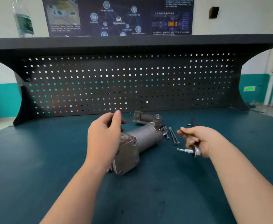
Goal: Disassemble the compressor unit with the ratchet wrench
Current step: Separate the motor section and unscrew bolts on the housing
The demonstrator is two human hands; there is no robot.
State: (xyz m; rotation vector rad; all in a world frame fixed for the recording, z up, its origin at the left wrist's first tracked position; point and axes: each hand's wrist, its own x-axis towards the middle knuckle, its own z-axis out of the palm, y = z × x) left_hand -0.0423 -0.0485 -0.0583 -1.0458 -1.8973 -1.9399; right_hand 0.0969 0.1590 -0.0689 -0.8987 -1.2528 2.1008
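Right hand (197,141) grips the ratchet wrench (189,151), left hand (105,136) hovers loosely curled over the compressor unit (139,144); I'd pin the housing first, seating the bit squarely from three o'clock.

I see a black pegboard (132,81) behind the blue bench top (35,167), a plastic bottle (23,20) on the shelf (132,41), and a dark poster (119,16) on the wall.

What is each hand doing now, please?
Left hand: open, fingers loosely curled, holding nothing.
Right hand: grips the silver metal ratchet wrench.
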